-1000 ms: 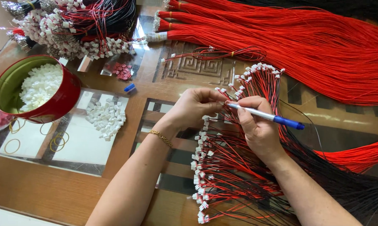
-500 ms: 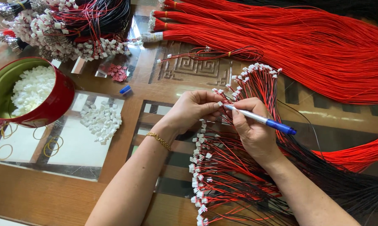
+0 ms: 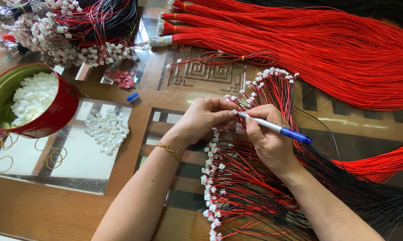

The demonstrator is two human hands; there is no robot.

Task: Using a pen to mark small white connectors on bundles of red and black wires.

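Observation:
My left hand [image 3: 203,118] pinches a small white connector [image 3: 234,111] on the end of a red and black wire. A white pen with a blue cap [image 3: 277,129] sits in my right hand [image 3: 267,138], its tip touching that connector. Under both hands lies a fan of red and black wires with white connectors [image 3: 228,187]. A gold bracelet [image 3: 169,151] circles my left wrist.
A red tin [image 3: 36,105] full of white connectors stands at the left, beside a loose pile of connectors [image 3: 106,129]. Bundles of long red wire [image 3: 326,49] cover the back right. Finished wire bundles [image 3: 72,31] sit at the back left. Rubber bands [image 3: 54,156] lie near the tin.
Both hands stayed together on the connector, with the pen tip kept against it. The view shifted slightly, so the tin and hands sit a little lower left.

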